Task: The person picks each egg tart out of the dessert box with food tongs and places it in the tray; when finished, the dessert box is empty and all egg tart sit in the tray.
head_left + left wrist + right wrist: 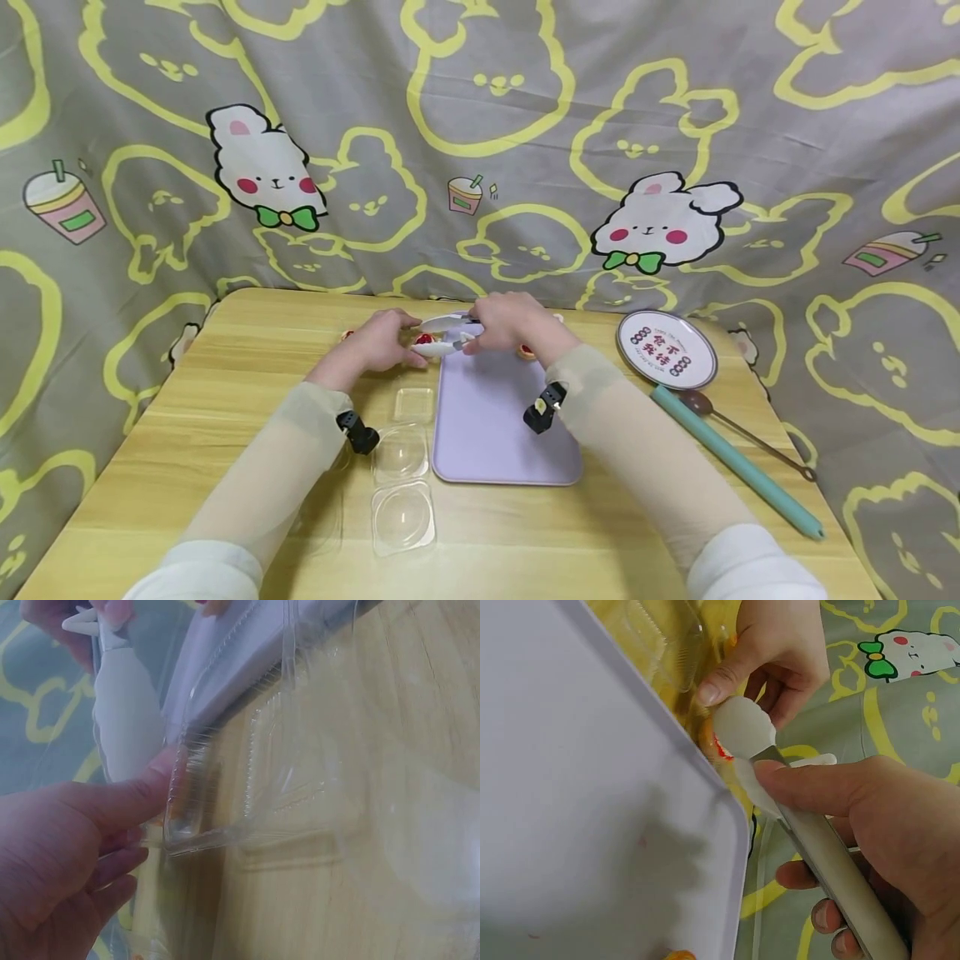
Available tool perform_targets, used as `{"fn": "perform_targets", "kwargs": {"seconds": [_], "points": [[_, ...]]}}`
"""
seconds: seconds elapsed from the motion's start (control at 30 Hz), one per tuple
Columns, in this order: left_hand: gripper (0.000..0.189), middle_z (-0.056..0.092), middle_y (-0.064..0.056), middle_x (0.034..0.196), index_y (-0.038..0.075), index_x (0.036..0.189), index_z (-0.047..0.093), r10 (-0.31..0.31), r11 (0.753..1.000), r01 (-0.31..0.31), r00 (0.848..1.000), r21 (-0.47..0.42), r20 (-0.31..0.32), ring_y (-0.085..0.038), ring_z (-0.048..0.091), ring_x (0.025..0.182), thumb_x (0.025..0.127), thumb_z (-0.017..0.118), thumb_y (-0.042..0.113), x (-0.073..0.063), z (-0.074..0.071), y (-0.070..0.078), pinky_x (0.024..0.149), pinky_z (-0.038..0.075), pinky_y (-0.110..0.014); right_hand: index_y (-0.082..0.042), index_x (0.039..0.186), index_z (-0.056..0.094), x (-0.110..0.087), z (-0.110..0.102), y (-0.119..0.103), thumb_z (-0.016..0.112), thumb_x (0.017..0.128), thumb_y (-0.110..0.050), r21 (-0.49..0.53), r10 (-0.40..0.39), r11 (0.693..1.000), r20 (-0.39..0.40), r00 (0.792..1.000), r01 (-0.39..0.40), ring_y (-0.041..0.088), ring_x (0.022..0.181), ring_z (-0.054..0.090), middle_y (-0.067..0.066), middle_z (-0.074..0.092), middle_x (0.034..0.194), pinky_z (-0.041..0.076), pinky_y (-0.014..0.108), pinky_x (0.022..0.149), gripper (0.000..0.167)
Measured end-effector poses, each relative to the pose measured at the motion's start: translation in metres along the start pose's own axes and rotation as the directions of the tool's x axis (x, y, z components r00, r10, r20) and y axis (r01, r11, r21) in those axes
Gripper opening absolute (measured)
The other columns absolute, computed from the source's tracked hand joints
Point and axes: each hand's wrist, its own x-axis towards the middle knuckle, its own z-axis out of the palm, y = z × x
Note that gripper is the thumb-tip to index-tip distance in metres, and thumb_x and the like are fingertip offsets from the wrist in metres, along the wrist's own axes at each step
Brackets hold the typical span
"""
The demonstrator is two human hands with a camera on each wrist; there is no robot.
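My right hand [512,322] holds metal-handled tongs [832,877] with white scalloped heads, at the far edge of a lavender tray [506,417]. Between the tongs' heads [442,348] is a small tart [425,339] with red topping, just left of the tray. My left hand [378,340] is spread round the tart and the tong tips, thumb on the near side. It seems to grip the sides of a clear plastic box there, though glare and the tongs hide most of it. A second tart [527,352] sits on the tray below my right hand.
Clear plastic boxes [402,517] stand on the table left of the tray, some under my left forearm. Another red-topped piece [347,335] shows behind my left hand. At right lie a round plate [667,354], a teal rod [738,462] and a long-handled brown spoon [697,403].
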Motion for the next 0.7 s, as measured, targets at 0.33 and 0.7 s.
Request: {"fn": "perform_targets", "kwargs": {"seconds": [0.33, 0.7], "points": [[0.086, 0.056, -0.023, 0.148, -0.002, 0.147, 0.059, 0.003, 1.0, -0.003, 1.0, -0.006, -0.008, -0.044, 0.047, 0.139, 0.079, 0.097, 0.032, 0.0, 0.0, 0.0, 0.119, 0.036, -0.056, -0.023, 0.108, 0.072, 0.004, 0.003, 0.002, 0.074, 0.093, -0.059, -0.006, -0.035, 0.999, -0.003, 0.999, 0.035, 0.023, 0.079, 0.057, -0.002, 0.066, 0.094, 0.047, 0.042, 0.069, 0.039], [0.085, 0.057, -0.023, 0.148, -0.003, 0.147, 0.059, 0.003, 1.0, -0.003, 1.0, -0.007, -0.005, -0.043, 0.048, 0.139, 0.079, 0.097, 0.032, 0.002, 0.0, -0.001, 0.119, 0.037, -0.054, -0.019, 0.13, 0.072, 0.0, 0.009, 0.01, 0.071, 0.097, -0.06, 0.001, -0.068, 0.998, -0.031, 0.997, 0.068, 0.023, 0.085, 0.059, -0.001, 0.068, 0.103, 0.05, 0.043, 0.075, 0.052]]}}
